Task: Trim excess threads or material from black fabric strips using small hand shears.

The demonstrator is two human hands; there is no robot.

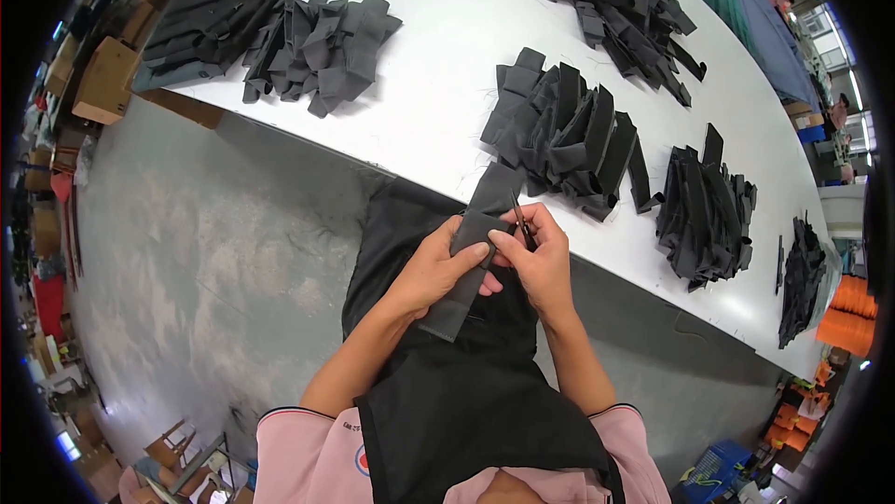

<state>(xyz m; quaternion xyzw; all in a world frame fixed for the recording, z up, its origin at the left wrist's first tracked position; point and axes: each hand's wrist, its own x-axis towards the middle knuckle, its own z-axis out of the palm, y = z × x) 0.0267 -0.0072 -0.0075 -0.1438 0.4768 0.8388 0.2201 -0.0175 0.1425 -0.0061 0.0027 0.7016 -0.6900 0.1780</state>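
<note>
A dark grey fabric strip (457, 303) is stretched over my lap at the table's near edge, its far end reaching up to the tabletop. My left hand (433, 266) grips it, with the thumb lying on top and the other fingers mostly hidden underneath. At the strip's right edge, my right hand (545, 257) pinches the fabric between thumb and fingers. That same hand also holds small dark thread snips (522, 221), pointed blades up; their lower part is hidden in the palm. Just beyond both hands lies a heap of similar grey strips (559, 131).
More strip piles lie on the white table (438, 66): one at the right (704, 215), one at the far right (643, 14), one at the left (326, 47). Stacked black bags (224, 24) sit at the far left corner. A black apron (466, 411) covers my front.
</note>
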